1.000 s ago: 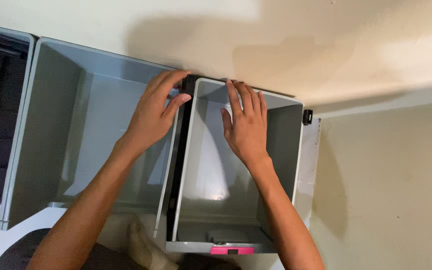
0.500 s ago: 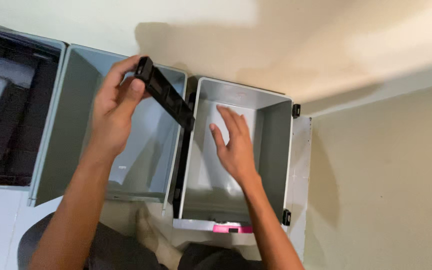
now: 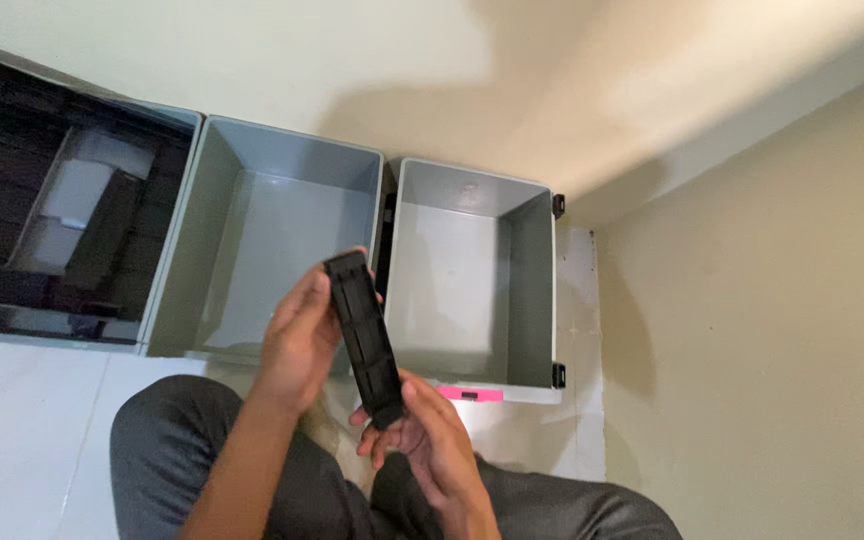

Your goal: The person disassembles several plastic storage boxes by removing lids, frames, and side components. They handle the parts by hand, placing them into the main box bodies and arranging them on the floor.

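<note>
A long black ribbed plastic piece (image 3: 364,338) is held up in front of me, tilted with its top end to the left. My left hand (image 3: 297,340) grips its upper part from the left side. My right hand (image 3: 422,435) holds its lower end from beneath. Behind the piece stand two empty grey plastic bins, a wider one (image 3: 262,235) on the left and a narrower one (image 3: 527,270) on the right with a pink label on its near rim. Both bins sit against the wall.
A third bin (image 3: 12,230) at far left holds several black parts and a pale block. My knees in dark trousers (image 3: 167,445) are at the bottom. A white floor (image 3: 22,430) runs to a beige wall (image 3: 752,330) on the right.
The black piece has come away from between the two grey bins and down toward me. My right hand left the inside of the right bin and now holds the piece's lower end.
</note>
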